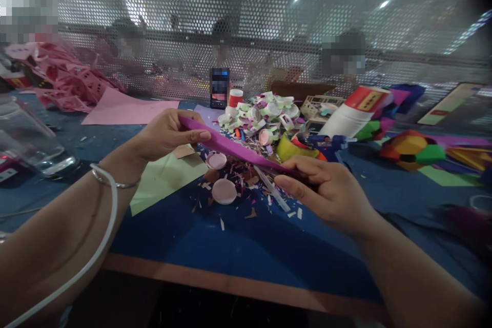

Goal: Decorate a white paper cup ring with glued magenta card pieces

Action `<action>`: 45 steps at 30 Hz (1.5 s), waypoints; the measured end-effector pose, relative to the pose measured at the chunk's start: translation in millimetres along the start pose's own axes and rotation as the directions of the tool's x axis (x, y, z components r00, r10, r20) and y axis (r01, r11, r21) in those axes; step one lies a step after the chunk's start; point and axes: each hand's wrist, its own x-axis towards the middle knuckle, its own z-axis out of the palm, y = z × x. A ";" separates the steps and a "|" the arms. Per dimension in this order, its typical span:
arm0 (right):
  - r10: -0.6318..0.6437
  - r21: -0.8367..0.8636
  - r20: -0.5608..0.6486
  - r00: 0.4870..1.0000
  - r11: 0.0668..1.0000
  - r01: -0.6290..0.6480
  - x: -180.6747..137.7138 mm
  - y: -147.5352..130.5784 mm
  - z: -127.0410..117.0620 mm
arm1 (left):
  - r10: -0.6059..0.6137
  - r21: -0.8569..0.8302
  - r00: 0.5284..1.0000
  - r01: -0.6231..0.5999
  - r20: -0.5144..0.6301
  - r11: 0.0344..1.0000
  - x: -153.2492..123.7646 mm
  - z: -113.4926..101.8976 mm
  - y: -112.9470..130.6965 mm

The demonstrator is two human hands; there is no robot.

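Note:
A purple paper sheet (230, 146) is held edge-on between both hands above the blue table (238, 246). My left hand (165, 133) pinches its left end, thumb on top and fingers curled under. My right hand (323, 189) grips its right end with fingers closed around the edge. Beneath the sheet lie two pink paper discs (223, 190) and a scatter of paper scraps. A pale green sheet (165, 177) lies flat under my left wrist, which wears a thin bracelet.
A heap of cut paper pieces (265, 113) sits behind the sheet, with a yellow tape roll (288, 148) and a white glue bottle with a red cap (355, 110). Pink paper (123, 107), a phone (220, 87), folded coloured paper shapes (413, 151) and a clear container (26, 138) surround. People sit behind a mesh screen.

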 end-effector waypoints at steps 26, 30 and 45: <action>-0.015 -0.002 -0.011 1.000 1.000 0.015 0.6 -0.3 2.5 | 0.001 -0.023 1.000 -0.001 -0.007 1.000 -1.8 18.7 5.9; -0.022 -0.007 -0.025 0.999 1.000 0.022 0.6 -0.4 1.8 | 0.013 -0.019 1.000 -0.013 -0.002 1.000 -2.6 21.5 8.1; -0.021 -0.041 -0.019 1.000 0.999 0.020 1.1 2.6 6.5 | 0.033 0.031 0.997 -0.035 0.072 0.999 -5.2 37.4 16.1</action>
